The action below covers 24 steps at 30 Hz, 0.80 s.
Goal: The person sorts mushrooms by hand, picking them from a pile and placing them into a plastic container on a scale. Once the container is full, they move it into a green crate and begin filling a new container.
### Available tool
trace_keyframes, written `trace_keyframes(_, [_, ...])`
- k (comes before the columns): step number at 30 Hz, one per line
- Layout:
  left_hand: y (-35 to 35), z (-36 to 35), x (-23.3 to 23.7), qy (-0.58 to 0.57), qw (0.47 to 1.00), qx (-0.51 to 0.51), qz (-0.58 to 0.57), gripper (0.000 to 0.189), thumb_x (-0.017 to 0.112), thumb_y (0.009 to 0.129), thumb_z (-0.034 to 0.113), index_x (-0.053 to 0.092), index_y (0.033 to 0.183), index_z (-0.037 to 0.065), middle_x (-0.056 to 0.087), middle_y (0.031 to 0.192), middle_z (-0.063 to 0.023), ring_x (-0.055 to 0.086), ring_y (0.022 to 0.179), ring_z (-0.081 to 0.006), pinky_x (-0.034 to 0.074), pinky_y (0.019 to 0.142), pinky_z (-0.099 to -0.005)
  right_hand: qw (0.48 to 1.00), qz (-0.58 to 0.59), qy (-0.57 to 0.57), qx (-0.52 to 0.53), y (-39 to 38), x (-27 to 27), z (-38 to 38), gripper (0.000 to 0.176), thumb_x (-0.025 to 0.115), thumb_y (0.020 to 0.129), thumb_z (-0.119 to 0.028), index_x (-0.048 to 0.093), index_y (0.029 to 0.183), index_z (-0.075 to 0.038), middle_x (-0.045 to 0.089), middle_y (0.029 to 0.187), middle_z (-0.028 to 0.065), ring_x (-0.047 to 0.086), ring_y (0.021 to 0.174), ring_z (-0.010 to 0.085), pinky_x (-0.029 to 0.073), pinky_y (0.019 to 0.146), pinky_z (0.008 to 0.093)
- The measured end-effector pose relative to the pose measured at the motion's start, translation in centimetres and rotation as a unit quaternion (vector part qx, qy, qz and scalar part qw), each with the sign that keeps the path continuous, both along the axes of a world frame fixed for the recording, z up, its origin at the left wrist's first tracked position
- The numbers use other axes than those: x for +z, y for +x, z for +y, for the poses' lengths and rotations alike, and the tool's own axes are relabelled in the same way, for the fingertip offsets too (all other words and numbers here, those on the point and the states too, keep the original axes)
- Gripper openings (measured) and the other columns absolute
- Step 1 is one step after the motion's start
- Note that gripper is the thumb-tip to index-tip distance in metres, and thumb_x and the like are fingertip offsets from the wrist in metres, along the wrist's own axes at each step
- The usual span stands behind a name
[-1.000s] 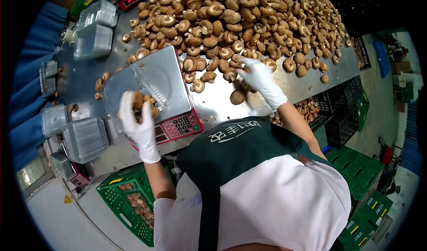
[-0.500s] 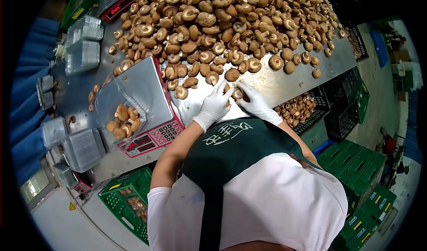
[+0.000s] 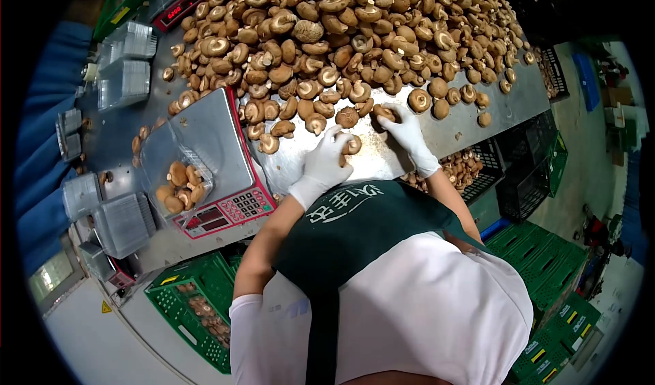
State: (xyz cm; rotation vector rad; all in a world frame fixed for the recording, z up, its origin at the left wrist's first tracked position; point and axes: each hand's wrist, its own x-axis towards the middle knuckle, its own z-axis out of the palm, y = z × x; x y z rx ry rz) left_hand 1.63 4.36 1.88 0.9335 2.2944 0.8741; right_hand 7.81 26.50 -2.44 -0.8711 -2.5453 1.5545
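My left hand (image 3: 323, 162), in a white glove, is closed around a shiitake mushroom (image 3: 352, 145) just above the metal table. Part of what lies under its fingers is hidden. Farther right, my gloved right hand (image 3: 408, 134) reaches to the front edge of the pile, its fingertips gripping another shiitake mushroom (image 3: 384, 114). A large heap of brown shiitake mushrooms (image 3: 307, 31) spreads across the back of the table. To the left, a clear plastic tray (image 3: 209, 177) with several mushrooms in it rests on a red-edged scale (image 3: 211, 132).
Stacks of clear trays (image 3: 124, 84) and more plastic trays (image 3: 123, 225) stand at the left. Below the table's right edge is a black crate (image 3: 486, 168) of mushrooms. Green crates (image 3: 194, 317) sit at lower left, and others (image 3: 539, 252) at lower right.
My hands have moved apart. The right one has gone up and right to a mushroom at the pile's edge, while the left stays low with a mushroom. The view has shifted slightly.
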Motion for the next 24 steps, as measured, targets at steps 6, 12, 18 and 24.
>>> trace_keyframes(6, [1.4, 4.5, -3.2, -0.095, 0.959, -0.115, 0.239, 0.047, 0.062, 0.068, 0.011, 0.054, 0.114, 0.017, 0.046, 0.131, -0.0188, 0.061, 0.078, -0.0293, 0.053, 0.057, -0.0375, 0.802, 0.108, -0.569, -0.149, 2.1, -0.3, 0.6, 0.036, 0.05, 0.092, -0.034, 0.058, 0.106, -0.002, 0.064, 0.106, 0.015, 0.064, 0.092, 0.024, 0.053, 0.079, 0.0353])
trace_keyframes(12, [1.2, 4.3, -5.3, -0.08, 0.908, -0.08, 0.403, 0.02, 0.059, 0.073, 0.012, 0.056, 0.092, 0.018, 0.055, 0.105, -0.008, 0.057, 0.065, -0.0214, 0.046, 0.041, -0.0297, 0.924, 0.081, -0.357, -0.116, 0.6, 2.1, -0.6, 0.025, 0.06, 0.088, -0.026, 0.062, 0.095, -0.002, 0.067, 0.096, 0.0121, 0.063, 0.078, 0.0173, 0.052, 0.07, 0.0316])
trace_keyframes(18, [0.6, 0.5, -4.3, -0.005, 0.981, -0.038, 0.193, 0.034, 0.064, 0.073, 0.014, 0.057, 0.106, 0.018, 0.054, 0.115, -0.0073, 0.062, 0.089, -0.0286, 0.053, 0.064, -0.0392, 0.906, 0.041, 0.357, 0.223, -3.0, 2.1, -4.9, 0.054, 0.064, 0.072, -0.016, 0.053, 0.125, -0.013, 0.06, 0.117, 0.0096, 0.06, 0.096, 0.0273, 0.054, 0.074, 0.0366])
trace_keyframes(24, [0.3, -3.3, -2.8, 0.07, 0.997, 0.035, -0.001, 0.044, 0.071, 0.066, 0.01, 0.054, 0.107, 0.012, 0.052, 0.114, -0.0102, 0.057, 0.099, -0.0323, 0.049, 0.084, -0.0332, 0.82, -0.004, 0.52, 0.24, -5.1, 0.4, -7.1, 0.032, 0.063, 0.07, -0.015, 0.059, 0.101, -0.006, 0.061, 0.085, 0.0103, 0.059, 0.077, 0.0268, 0.048, 0.056, 0.0377])
